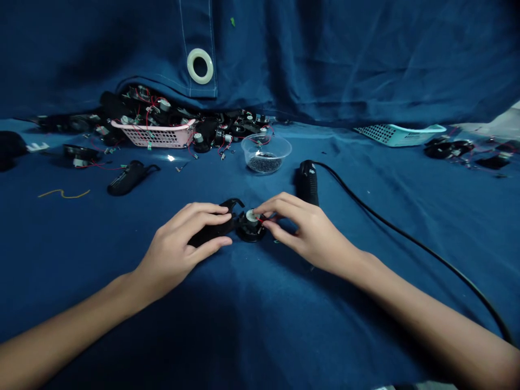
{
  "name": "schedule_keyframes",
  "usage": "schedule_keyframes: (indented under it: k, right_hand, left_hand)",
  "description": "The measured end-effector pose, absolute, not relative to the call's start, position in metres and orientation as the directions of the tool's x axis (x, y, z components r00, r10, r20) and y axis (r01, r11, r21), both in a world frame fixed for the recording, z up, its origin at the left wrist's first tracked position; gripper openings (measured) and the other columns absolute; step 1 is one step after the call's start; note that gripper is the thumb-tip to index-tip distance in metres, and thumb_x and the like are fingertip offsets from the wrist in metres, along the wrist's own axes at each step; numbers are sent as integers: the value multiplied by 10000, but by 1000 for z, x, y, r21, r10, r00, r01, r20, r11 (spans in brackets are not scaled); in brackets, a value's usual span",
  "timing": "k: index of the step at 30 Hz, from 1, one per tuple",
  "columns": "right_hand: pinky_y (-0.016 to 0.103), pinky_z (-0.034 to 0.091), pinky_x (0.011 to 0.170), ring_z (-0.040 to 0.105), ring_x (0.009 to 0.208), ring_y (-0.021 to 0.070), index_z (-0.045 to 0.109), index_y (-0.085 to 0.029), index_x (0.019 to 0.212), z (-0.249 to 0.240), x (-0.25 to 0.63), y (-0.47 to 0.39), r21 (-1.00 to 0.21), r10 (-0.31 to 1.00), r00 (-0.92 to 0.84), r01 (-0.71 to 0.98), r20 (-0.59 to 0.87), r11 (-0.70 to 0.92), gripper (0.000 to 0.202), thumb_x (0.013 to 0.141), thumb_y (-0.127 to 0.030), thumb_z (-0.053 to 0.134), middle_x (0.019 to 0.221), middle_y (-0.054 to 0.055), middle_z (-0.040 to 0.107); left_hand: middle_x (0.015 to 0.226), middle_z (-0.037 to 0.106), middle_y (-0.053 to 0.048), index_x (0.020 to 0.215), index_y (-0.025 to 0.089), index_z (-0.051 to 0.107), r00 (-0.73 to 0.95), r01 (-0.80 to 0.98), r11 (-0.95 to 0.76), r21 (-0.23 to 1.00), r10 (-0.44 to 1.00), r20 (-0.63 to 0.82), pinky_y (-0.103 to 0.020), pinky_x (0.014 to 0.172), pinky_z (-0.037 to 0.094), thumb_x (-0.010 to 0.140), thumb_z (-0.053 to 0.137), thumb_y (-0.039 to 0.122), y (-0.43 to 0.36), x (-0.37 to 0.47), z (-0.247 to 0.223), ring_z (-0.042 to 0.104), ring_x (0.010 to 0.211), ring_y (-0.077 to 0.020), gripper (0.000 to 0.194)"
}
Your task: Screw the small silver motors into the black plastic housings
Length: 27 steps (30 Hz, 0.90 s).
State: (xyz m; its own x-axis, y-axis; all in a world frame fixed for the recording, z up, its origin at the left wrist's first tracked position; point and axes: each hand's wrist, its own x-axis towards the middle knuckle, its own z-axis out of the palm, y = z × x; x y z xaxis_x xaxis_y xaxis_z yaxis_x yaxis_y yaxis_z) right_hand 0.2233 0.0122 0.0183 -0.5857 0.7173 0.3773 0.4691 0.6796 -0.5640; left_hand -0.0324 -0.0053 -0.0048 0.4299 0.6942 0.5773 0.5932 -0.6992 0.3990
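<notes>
My left hand [187,233] is wrapped over a black plastic housing [209,233], holding it down on the blue cloth. At the housing's right end is a round black part with a small pale-topped motor [252,216] standing on it. The thumb and fingers of my right hand [294,225] close around a short red wire [262,220] at the motor's side, and a fingertip touches the motor's top. Much of the housing is hidden under my left hand.
A corded black power screwdriver [307,181] lies behind my right hand, its cable [390,227] running right. Beyond are a clear bowl [266,154] of small dark screws, a pink basket [154,135] among wired parts, a teal basket [400,135] and another black housing [129,177].
</notes>
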Motion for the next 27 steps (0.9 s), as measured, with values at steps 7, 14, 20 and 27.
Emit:
schedule_keyframes:
  k: [7, 14, 20, 27]
  right_hand:
    - [336, 530, 923, 617, 1034, 162, 488, -201, 1384, 14, 221, 10, -562, 754, -574, 525, 320, 638, 446, 946, -251, 554, 1235, 79, 614]
    - [280, 531, 788, 624, 838, 136, 585, -193, 1175, 10, 220, 12, -584, 782, -559, 548, 277, 599, 243, 952, -283, 554, 1044, 50, 666]
    - [296, 512, 855, 637, 931, 158, 598, -202, 1134, 8, 218, 9, -579, 787, -533, 550, 311, 602, 214, 933, -277, 587, 1064, 40, 679]
    - [288, 535, 844, 655, 979, 174, 605, -206, 1109, 9, 215, 6, -592, 793, -533, 550, 295, 589, 188, 934, -273, 591, 1092, 49, 682]
  left_hand:
    - [1128, 728, -61, 1132, 231, 697, 555, 571, -787, 233, 579, 597, -408, 959, 532, 891, 689, 305, -2, -36, 3, 650, 1127, -230, 251]
    - [1136, 734, -44, 1140, 261, 702, 585, 578, -798, 172, 552, 594, -418, 954, 540, 893, 686, 341, 5, -44, 5, 657, 1126, -231, 260]
    - [1126, 736, -44, 1131, 234, 697, 623, 566, -803, 185, 565, 541, -379, 950, 529, 895, 682, 369, 1, -39, -3, 657, 1119, -224, 272]
    - [1118, 731, -15, 1106, 244, 682, 615, 595, -771, 227, 618, 489, -382, 973, 509, 894, 672, 414, -8, -31, -4, 631, 1158, -231, 272]
